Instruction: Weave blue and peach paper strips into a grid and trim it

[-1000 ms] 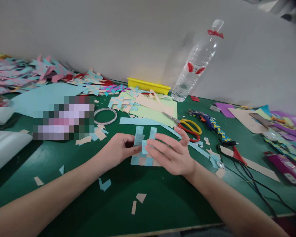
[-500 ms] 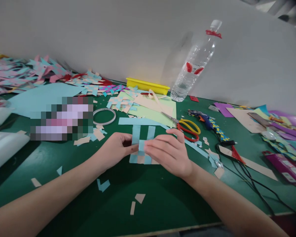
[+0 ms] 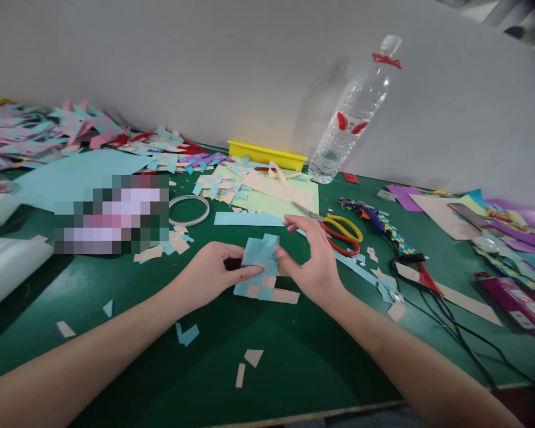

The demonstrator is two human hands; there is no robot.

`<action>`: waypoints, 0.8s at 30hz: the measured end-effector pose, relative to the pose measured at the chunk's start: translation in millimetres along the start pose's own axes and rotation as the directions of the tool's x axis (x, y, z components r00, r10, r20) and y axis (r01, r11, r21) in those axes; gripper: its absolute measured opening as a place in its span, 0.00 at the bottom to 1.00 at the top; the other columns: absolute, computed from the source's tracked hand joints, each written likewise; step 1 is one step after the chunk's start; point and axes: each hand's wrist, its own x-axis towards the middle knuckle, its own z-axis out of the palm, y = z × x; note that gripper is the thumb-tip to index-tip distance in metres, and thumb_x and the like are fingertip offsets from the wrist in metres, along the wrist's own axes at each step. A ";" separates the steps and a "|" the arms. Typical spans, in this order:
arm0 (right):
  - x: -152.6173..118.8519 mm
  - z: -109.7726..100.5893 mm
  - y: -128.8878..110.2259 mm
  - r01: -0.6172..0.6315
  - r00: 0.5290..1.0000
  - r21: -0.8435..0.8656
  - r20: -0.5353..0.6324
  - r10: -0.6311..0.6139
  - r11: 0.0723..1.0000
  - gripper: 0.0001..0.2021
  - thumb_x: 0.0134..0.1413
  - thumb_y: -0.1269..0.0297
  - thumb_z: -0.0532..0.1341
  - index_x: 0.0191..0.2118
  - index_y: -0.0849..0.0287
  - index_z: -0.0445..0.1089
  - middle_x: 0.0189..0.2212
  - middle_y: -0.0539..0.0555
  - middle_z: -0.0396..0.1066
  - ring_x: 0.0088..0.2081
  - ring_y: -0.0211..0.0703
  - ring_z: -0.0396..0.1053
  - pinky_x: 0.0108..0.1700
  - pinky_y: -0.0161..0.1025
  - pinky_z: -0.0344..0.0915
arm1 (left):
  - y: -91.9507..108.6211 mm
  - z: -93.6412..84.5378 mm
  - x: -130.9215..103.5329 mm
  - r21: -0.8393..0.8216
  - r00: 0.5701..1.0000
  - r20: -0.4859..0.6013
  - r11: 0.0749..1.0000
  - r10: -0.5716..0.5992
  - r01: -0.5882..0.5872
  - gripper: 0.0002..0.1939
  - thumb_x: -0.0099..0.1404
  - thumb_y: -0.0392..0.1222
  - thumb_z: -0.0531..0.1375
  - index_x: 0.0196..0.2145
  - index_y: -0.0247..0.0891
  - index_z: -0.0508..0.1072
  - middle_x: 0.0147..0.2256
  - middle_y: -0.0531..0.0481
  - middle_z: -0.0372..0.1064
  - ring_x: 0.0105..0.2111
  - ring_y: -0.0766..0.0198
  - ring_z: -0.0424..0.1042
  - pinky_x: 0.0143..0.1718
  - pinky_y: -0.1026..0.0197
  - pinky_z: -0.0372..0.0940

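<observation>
Above the green table (image 3: 214, 368), woven paper (image 3: 263, 266) sits between hands, left (image 3: 225, 270) pinching, right (image 3: 310, 258) half-open.

Left hand (image 3: 225, 266) pinching woven blue-and-cream paper (image 3: 264, 264) over the green tabletop (image 3: 160, 362), right hand (image 3: 317, 261) open at its side, scissors (image 3: 342, 232) beyond, clear bottle (image 3: 354, 113) and yellow tray (image 3: 267, 156) along the back edge

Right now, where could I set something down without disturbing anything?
The bare green table between the pale scraps and the right forearm looks best. A smaller patch, dotted with scraps, lies between the white roll and the left forearm. It's crowded around the yellow tray and scissors, and near the black plug.
</observation>
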 end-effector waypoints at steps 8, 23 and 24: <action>-1.1 0.1 -4.4 0.171 0.982 -0.052 0.089 -0.166 0.984 0.20 0.53 0.71 0.55 0.53 0.54 0.60 0.50 0.55 0.68 0.53 0.46 0.64 0.61 0.54 0.50 | 0.2 1.0 -0.8 0.081 0.999 0.005 0.995 0.053 -0.053 0.18 0.59 0.56 0.59 0.32 0.37 0.77 0.25 0.51 0.70 0.24 0.64 0.62 0.25 0.64 0.55; -5.5 3.6 -2.6 0.319 0.947 -0.050 0.048 -0.317 0.946 0.14 0.51 0.71 0.58 0.45 0.52 0.66 0.31 0.47 0.76 0.47 0.43 0.68 0.61 0.55 0.50 | -8.1 -2.1 4.3 0.083 0.999 -0.040 0.996 0.028 -0.025 0.18 0.56 0.52 0.60 0.19 0.37 0.64 0.18 0.57 0.54 0.19 0.69 0.54 0.21 0.66 0.51; -5.8 3.5 -2.4 0.340 0.940 -0.063 0.051 -0.337 0.938 0.12 0.51 0.70 0.59 0.42 0.51 0.68 0.32 0.47 0.76 0.47 0.43 0.68 0.61 0.55 0.50 | -7.8 -2.1 4.1 0.072 0.999 -0.038 0.997 0.029 -0.026 0.15 0.57 0.50 0.59 0.20 0.37 0.67 0.19 0.56 0.57 0.20 0.67 0.57 0.22 0.65 0.53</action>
